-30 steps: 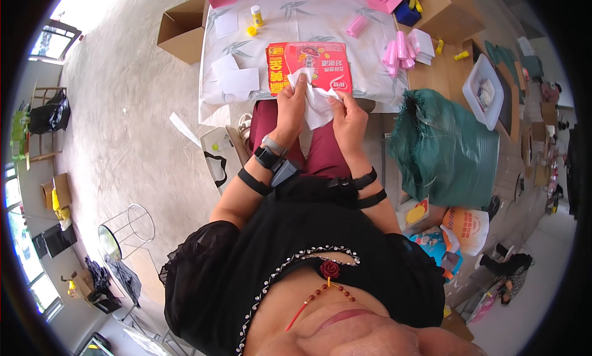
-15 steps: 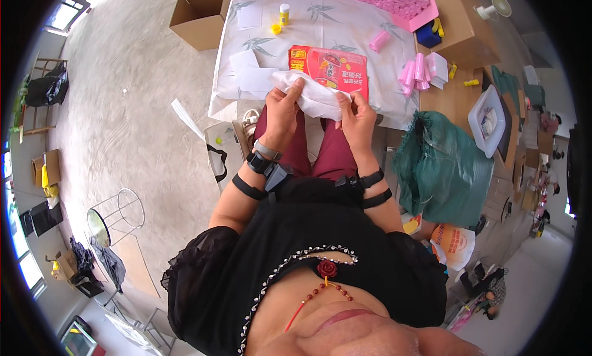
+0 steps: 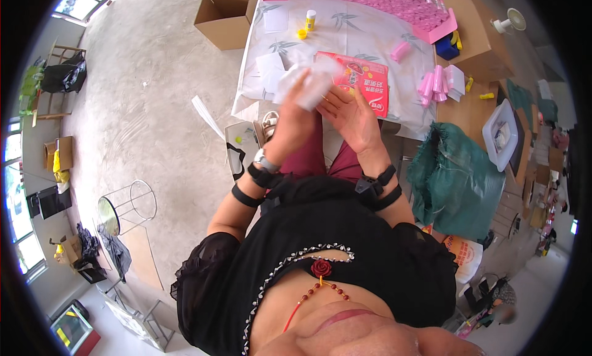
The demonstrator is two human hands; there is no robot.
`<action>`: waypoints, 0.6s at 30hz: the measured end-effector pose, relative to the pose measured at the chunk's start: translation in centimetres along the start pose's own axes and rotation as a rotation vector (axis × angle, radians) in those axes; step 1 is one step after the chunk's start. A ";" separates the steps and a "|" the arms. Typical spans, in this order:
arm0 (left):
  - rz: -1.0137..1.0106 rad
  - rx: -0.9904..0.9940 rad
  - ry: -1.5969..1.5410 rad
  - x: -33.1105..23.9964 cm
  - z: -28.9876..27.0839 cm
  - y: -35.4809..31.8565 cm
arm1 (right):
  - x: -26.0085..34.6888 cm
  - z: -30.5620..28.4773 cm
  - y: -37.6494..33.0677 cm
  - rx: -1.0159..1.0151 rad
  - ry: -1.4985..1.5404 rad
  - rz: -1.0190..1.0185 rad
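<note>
White plastic bag (image 3: 306,84): thin, crumpled, translucent; raised above the near edge of the table (image 3: 345,38), in front of the red packet (image 3: 359,79) and partly hiding it. The bag is blurred, so its mouth cannot be made out.

Left hand (image 3: 295,112): fingers closed on the bag from below and behind, carrying it.

Right hand (image 3: 353,114): palm up, fingers spread apart and loose, just beside the bag at its right edge; whether a fingertip touches the plastic cannot be told. Nothing is clamped in it.

Red packet: flat, rectangular, printed; lies on the pale leaf-patterned tablecloth, outside the bag. By this showing the bagging appears to be at an early stage: bag in hand and being worked open, packet not yet inside.

Loose white sheets (image 3: 269,69): flat on the cloth, just left of the bag.

Small yellow bottle (image 3: 310,20): upright, farther back on the table, with a yellow cap near it.

Pink rolls (image 3: 435,84): a small cluster at the right side of the table.

Pink tray (image 3: 394,1): packed with rows of small pink items, along the far edge.

Cardboard box (image 3: 223,16): open, on the floor left of the table.

Green sack (image 3: 453,177): slumped on the floor to the person's right.
</note>
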State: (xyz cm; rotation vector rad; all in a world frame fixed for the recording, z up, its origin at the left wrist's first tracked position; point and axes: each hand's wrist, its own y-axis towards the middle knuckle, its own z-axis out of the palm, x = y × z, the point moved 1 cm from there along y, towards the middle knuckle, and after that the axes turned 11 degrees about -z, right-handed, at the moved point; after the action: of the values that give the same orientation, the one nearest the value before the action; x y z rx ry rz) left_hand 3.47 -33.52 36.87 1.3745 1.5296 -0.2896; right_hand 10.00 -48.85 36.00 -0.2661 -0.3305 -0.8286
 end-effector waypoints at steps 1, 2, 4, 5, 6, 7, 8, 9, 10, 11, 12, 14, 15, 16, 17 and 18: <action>0.000 -0.004 0.006 0.0 0.5 -0.4 | -0.4 0.7 -0.3 0.006 0.003 0.004; 0.037 0.048 0.026 0.0 1.1 -1.0 | -1.1 1.5 -1.0 -0.091 -0.083 -0.082; 0.086 0.100 0.044 0.0 1.9 -1.1 | -1.5 1.8 -2.0 -0.182 -0.169 -0.179; 0.012 0.077 -0.030 0.2 2.2 -1.0 | -1.7 1.3 -2.5 -0.165 -0.259 -0.188; -0.064 0.055 -0.107 0.1 2.6 -1.1 | -1.8 0.6 -3.1 -0.152 -0.351 -0.194; -0.061 0.055 -0.110 -0.2 2.9 -1.4 | -1.6 -0.4 -3.6 -0.122 -0.380 -0.186; -0.161 0.104 -0.164 -0.3 3.2 -1.7 | -1.3 -1.3 -4.3 -0.122 -0.383 -0.190; -0.259 0.153 -0.215 -0.4 3.4 -1.9 | -1.1 -1.5 -4.8 -0.058 -0.449 -0.186; -0.253 0.153 -0.216 -0.6 3.7 -2.1 | -0.7 -1.8 -5.4 0.006 -0.514 -0.182; -0.390 0.191 -0.329 -0.6 4.0 -2.2 | -0.2 -2.1 -6.0 0.008 -0.515 -0.188; -0.524 0.229 -0.442 -0.6 4.5 -2.2 | 0.4 -1.8 -6.6 0.053 -0.564 -0.179; -0.626 0.185 -0.639 -0.7 5.8 -2.9 | 0.8 -1.6 -7.5 0.100 -0.613 -0.182; -0.621 0.127 -0.646 -1.9 6.1 -3.4 | 0.5 -1.8 -7.8 0.004 -0.656 -0.320; -0.615 0.069 -0.653 -3.0 6.6 -3.9 | 0.6 -2.1 -8.2 -0.094 -0.695 -0.459; -0.523 0.128 -0.623 -3.9 7.5 -4.5 | 1.1 -2.3 -8.6 -0.097 -0.693 -0.477; -0.396 0.190 -0.484 -5.8 7.7 -5.2 | 1.6 -2.6 -8.8 -0.124 -0.524 -0.442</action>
State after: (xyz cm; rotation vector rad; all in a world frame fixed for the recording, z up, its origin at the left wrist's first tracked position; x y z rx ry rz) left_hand 2.05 -44.33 35.68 1.0289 1.3703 -0.9623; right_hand 4.86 -56.55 35.17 -0.5398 -0.8508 -1.2130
